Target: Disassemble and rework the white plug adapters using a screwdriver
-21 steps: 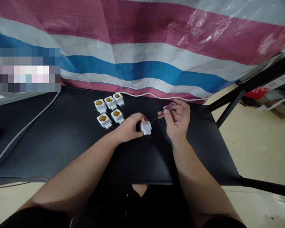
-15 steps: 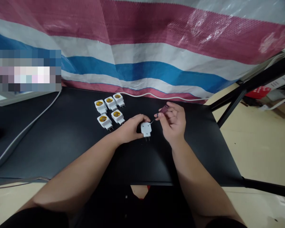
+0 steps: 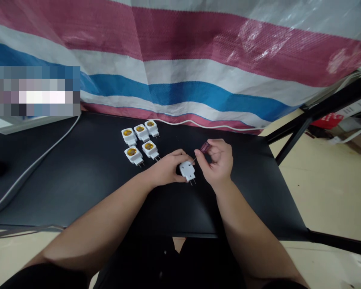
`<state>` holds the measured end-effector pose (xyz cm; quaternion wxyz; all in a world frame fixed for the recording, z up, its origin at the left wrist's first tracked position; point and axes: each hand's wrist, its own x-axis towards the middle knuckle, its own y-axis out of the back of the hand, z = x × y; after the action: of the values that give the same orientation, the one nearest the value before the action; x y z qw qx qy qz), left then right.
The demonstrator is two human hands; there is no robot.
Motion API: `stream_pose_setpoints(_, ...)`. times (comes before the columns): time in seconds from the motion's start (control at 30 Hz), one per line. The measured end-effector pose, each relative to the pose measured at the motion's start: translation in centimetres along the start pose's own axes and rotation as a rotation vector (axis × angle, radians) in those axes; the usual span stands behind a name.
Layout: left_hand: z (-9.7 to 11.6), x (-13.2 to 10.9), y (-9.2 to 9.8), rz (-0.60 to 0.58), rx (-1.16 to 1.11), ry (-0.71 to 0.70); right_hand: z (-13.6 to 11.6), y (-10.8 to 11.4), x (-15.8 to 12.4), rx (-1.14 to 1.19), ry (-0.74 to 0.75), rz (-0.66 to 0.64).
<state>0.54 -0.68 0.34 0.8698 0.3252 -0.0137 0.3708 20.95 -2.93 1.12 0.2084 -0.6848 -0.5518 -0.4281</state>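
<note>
Six white lamp sockets are on the black table (image 3: 63, 180) in front of me: one socket (image 3: 187, 170) under my hands, and five matching sockets (image 3: 141, 133) in two loose rows to its left, their yellow centres facing up and their metal prongs pointing toward me.

My left hand (image 3: 168, 168) is curled over the top left of the one socket, pressing it to the table, so part of it is covered. Its back faces up, its two prongs stick out toward me, and its underside is hidden.

My right hand (image 3: 218, 162) is closed in a pinch around a small screwdriver (image 3: 205, 148) with a see-through purple handle. My fingers cover much of the handle. Its thin shaft angles down to the socket's top edge, but the tip is so small and so close to my left fingers that I can't tell whether it touches.

A white cord (image 3: 204, 125) runs along the table's far edge, and a grey cable (image 3: 36, 164) crosses the left side. Behind it all hangs a striped pink, white and blue tarp (image 3: 180, 68). A blurred patch (image 3: 33, 91) hides whatever is at the upper left.
</note>
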Motion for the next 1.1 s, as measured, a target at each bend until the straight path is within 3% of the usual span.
stream_pose_setpoints(0.2,0.1,0.0,-0.3,-0.041,0.015,0.021,-0.2,-0.6,0.1,-0.121,0.074,0.040)
stream_pose_setpoints(0.33,0.0,-0.1,-0.2,-0.031,0.014,-0.017,-0.2,-0.5,0.1,-0.059,0.089,0.035)
stream_pose_setpoints(0.83,-0.1,-0.1,0.1,-0.044,-0.064,-0.025,-0.2,-0.9,-0.7,0.102,-0.099,0.109)
stream_pose_setpoints(1.1,-0.4,-0.2,0.2,-0.046,-0.052,-0.047,-1.8,-0.3,0.6,0.275,-0.290,-0.048)
